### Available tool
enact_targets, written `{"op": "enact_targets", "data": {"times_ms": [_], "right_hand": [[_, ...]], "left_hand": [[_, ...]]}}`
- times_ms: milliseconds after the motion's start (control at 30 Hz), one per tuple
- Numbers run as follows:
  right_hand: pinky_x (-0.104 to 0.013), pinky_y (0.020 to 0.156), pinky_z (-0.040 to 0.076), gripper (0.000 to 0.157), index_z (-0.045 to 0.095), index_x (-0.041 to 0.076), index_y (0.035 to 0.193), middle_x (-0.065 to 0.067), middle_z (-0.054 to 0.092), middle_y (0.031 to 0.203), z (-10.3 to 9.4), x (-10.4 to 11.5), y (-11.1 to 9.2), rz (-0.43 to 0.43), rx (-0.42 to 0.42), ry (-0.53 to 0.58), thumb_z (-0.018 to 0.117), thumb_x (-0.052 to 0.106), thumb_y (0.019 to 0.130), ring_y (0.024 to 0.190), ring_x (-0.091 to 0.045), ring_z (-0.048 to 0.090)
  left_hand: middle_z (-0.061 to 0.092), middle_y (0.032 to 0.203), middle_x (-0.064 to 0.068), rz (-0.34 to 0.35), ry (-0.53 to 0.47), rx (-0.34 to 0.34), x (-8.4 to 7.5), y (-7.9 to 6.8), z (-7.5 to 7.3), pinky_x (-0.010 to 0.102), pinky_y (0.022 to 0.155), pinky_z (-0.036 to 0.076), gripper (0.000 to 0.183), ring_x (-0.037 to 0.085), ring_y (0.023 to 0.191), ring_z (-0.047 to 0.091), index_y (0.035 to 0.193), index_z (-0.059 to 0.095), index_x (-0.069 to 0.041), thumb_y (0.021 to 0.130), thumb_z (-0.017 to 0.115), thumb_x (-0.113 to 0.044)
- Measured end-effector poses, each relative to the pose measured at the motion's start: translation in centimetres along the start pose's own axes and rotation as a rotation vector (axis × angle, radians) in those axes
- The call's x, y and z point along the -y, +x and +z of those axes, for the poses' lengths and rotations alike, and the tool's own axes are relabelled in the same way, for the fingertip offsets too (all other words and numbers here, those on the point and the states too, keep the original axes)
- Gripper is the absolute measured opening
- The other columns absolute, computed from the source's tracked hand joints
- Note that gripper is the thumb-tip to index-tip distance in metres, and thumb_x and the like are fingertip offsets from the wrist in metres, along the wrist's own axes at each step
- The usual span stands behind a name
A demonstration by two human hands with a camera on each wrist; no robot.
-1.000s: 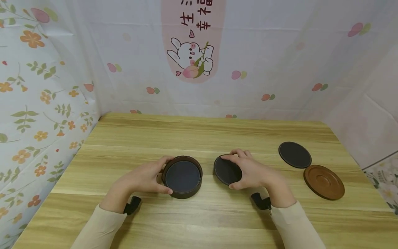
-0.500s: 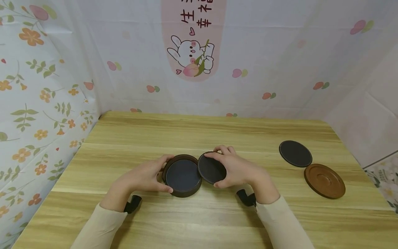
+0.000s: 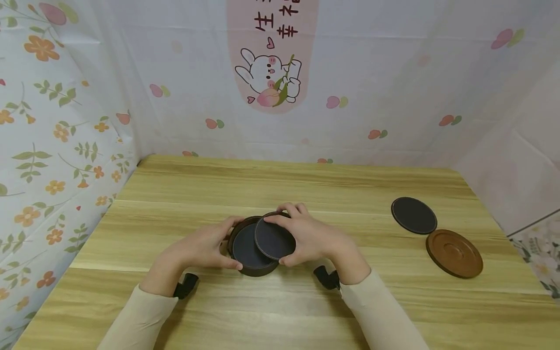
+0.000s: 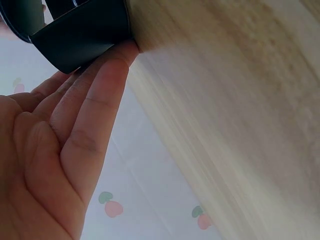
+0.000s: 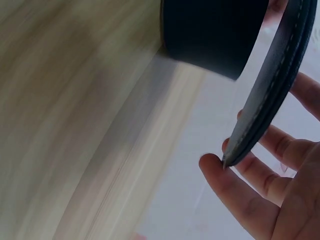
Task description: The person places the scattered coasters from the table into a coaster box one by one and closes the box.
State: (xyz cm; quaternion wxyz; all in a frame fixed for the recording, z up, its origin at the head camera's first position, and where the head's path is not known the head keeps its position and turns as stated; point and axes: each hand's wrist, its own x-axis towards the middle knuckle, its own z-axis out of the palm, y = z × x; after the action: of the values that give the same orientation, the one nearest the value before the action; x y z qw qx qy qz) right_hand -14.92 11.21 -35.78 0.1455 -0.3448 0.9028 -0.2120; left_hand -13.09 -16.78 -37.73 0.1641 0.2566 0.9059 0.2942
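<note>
Thumb and fingers of my left hand [image 3: 203, 249] grip the left side of a round, dark brown coaster holder [image 3: 257, 272] standing on the table. Its inside shows a flat dark disc-shaped surface; whether that is a coaster or the bottom, I cannot tell. My right hand [image 3: 312, 239] pinches a round black coaster [image 3: 276, 239] by its edges, tilted over the holder's right half. In the right wrist view, this coaster [image 5: 272, 92] has a stitched, layered edge and stands above the holder's wall [image 5: 212, 37]. The left wrist view shows fingers against the holder's outer wall [image 4: 85, 32].
At the right of the wooden table [image 3: 280, 311] lie another black coaster [image 3: 413, 215] and a brown round dish [image 3: 455, 253] with ring grooves, close together. Behind the table hangs a white printed cloth [image 3: 372, 73], and a floral cloth [image 3: 65, 170] hangs on the left.
My right hand has carried the black coaster leftward, from the table's middle to above the holder, where it overlaps the opening. My left hand stays on the holder.
</note>
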Motion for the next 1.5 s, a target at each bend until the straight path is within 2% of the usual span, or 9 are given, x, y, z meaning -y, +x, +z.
{"op": "enact_targets", "data": {"times_ms": [300, 567, 833, 1233, 1500], "right_hand": [[-0.036, 0.094, 0.05, 0.086, 0.044, 0.029, 0.149, -0.003, 0.032, 0.149, 0.8, 1.4, 1.4, -0.057, 0.001, -0.029, 0.084, 0.034, 0.073, 0.129, -0.022, 0.032], [-0.034, 0.094, 0.05, 0.084, 0.044, 0.029, 0.149, -0.003, 0.032, 0.151, 1.5, 2.3, 2.4, -0.101, 0.024, -0.054, 0.083, 0.037, 0.075, 0.125, -0.019, 0.034], [-0.035, 0.097, 0.049, 0.083, 0.044, 0.031, 0.149, -0.003, 0.032, 0.153, 1.7, 2.7, 2.9, -0.108, 0.036, -0.089, 0.083, 0.039, 0.076, 0.126, -0.02, 0.035], [-0.041, 0.101, 0.047, 0.082, 0.045, 0.029, 0.149, -0.001, 0.033, 0.154, 1.6, 2.3, 2.7, -0.113, 0.046, -0.042, 0.084, 0.041, 0.077, 0.13, -0.02, 0.034], [-0.046, 0.102, 0.047, 0.079, 0.047, 0.023, 0.148, -0.007, 0.034, 0.156, 1.1, 0.8, 1.7, -0.097, 0.03, -0.032, 0.083, 0.038, 0.079, 0.133, -0.026, 0.034]], "left_hand": [[0.059, 0.14, 0.008, -0.012, -0.008, 0.015, 0.3, -0.1, -0.1, 0.045, 0.098, 0.049, 0.103, 0.025, 0.123, 0.06, 0.152, 0.032, -0.014, 0.073, 0.085, -0.051], [0.059, 0.139, 0.007, 0.005, 0.007, 0.004, 0.3, -0.2, 0.1, 0.042, 0.094, 0.05, 0.102, 0.021, 0.119, 0.061, 0.152, 0.033, -0.013, 0.073, 0.085, -0.052], [0.056, 0.143, 0.007, 0.012, -0.003, 0.011, 0.3, -0.1, 0.1, 0.046, 0.1, 0.049, 0.101, 0.025, 0.124, 0.059, 0.152, 0.033, -0.013, 0.074, 0.083, -0.053], [0.055, 0.144, 0.01, -0.001, 0.006, 0.01, 0.2, 0.0, 0.0, 0.049, 0.1, 0.049, 0.104, 0.028, 0.125, 0.059, 0.153, 0.031, -0.012, 0.073, 0.083, -0.054], [0.06, 0.139, 0.011, -0.001, -0.017, 0.013, 0.2, 0.1, 0.0, 0.049, 0.099, 0.049, 0.103, 0.028, 0.124, 0.06, 0.152, 0.032, -0.013, 0.072, 0.085, -0.051]]}}
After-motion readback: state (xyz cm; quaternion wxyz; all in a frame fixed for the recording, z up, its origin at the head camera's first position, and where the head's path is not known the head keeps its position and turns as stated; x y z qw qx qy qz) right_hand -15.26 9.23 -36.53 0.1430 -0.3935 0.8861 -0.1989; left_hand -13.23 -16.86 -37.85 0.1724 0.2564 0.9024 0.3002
